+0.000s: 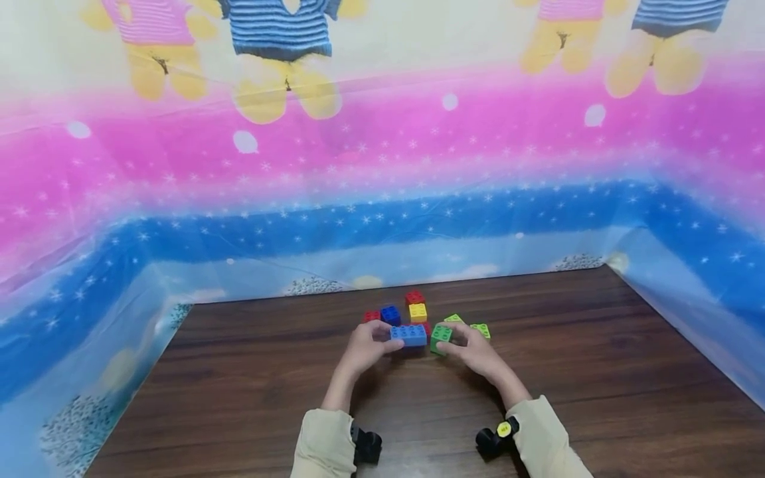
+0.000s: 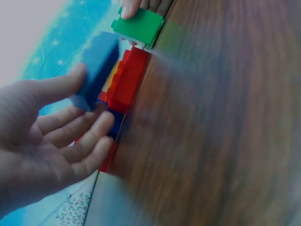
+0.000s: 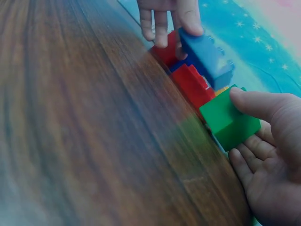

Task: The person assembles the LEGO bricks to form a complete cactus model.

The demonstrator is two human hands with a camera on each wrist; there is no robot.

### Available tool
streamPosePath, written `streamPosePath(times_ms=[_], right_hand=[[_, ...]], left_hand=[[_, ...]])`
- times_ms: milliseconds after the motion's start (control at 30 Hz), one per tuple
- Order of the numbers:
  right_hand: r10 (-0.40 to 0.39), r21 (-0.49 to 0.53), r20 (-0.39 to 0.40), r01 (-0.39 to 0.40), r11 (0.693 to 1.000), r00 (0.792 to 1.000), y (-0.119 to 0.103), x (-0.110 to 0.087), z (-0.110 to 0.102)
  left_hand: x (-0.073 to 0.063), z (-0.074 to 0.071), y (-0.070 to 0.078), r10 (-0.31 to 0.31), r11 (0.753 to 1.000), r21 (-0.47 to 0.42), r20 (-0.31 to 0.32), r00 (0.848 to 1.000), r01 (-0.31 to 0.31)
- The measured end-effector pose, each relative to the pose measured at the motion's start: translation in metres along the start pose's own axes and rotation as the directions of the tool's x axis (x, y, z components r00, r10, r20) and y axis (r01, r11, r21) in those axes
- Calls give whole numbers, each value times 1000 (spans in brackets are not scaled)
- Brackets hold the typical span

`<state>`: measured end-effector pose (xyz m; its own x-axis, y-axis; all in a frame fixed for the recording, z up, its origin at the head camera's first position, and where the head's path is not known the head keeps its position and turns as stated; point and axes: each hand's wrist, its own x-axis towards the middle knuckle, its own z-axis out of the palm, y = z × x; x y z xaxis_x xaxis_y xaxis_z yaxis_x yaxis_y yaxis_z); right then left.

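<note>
My left hand [image 1: 362, 348] pinches a long light-blue building brick [image 1: 409, 336] between thumb and fingers, studs upward. In the left wrist view the thumb presses the near side of this blue brick [image 2: 99, 68]. A green brick [image 1: 441, 338] is pinched by my right hand [image 1: 478, 348], just to the right of the blue one with a small gap between them. The right wrist view has the green brick [image 3: 230, 117] under the thumb. Behind and below both held bricks lies a red brick [image 3: 193, 85], mostly hidden from the head view.
Beyond the hands stand a dark-blue brick [image 1: 390, 315], a red brick [image 1: 372, 316], a yellow brick [image 1: 418, 313] and another red brick [image 1: 414, 297]. Lime-green bricks [image 1: 481, 330] lie by the right hand. A patterned cloth [image 1: 382, 219] borders the brown wooden table [image 1: 257, 385].
</note>
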<state>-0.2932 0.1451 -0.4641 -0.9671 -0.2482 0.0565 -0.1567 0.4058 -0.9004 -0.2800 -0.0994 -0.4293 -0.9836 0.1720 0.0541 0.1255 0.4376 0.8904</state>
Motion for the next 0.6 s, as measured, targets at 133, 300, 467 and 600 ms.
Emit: streamPosePath(times_ms=[133, 300, 467, 600], right_hand=[[19, 1, -5, -19, 1000, 1000, -1, 1, -1], [40, 10, -9, -40, 999, 999, -1, 3, -1], [24, 4, -9, -24, 1000, 1000, -4, 3, -1], [36, 25, -5, -36, 999, 999, -5, 1, 2]], left_hand=[[1, -3, 3, -11, 998, -66, -34, 999, 9], [3, -4, 6, -31, 993, -119, -55, 998, 24], [5, -1, 8, -11, 987, -159, -60, 998, 1], [5, -1, 8, -16, 983, -183, -80, 997, 1]])
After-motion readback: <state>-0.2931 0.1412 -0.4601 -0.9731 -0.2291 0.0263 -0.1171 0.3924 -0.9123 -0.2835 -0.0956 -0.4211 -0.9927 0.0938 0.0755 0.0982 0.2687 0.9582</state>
